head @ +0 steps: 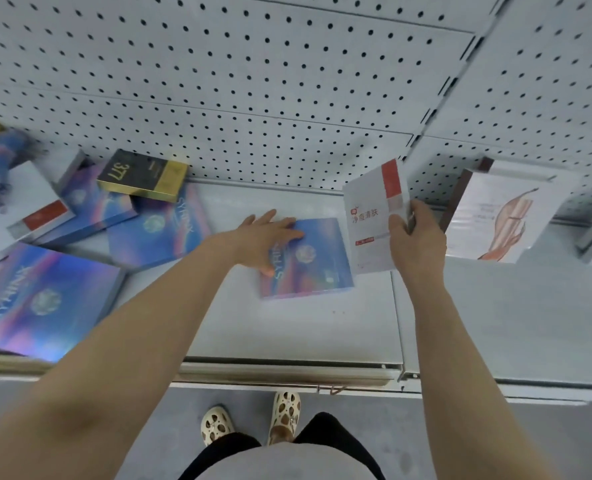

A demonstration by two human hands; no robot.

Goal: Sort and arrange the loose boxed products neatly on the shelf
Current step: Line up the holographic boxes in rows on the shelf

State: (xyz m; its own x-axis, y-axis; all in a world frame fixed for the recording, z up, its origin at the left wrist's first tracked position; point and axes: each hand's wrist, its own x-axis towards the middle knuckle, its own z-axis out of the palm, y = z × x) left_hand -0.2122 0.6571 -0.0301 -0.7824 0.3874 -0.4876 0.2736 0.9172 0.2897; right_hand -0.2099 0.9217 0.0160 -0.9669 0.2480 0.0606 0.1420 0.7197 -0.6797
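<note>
Shelf [287,327]: white metal — pegboard back.
Centre: blue box [313,268] lying flat.
Left: overlapping blue boxes [159,233] — black-gold box [142,176] on top.

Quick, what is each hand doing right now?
Left hand: open, fingers flat on the blue box.
Right hand: gripping the white and red box, held upright.

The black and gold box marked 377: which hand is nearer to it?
Left. The left hand lies flat on a blue box, a little right of the black and gold box. The right hand holds a white and red box farther right.
</note>
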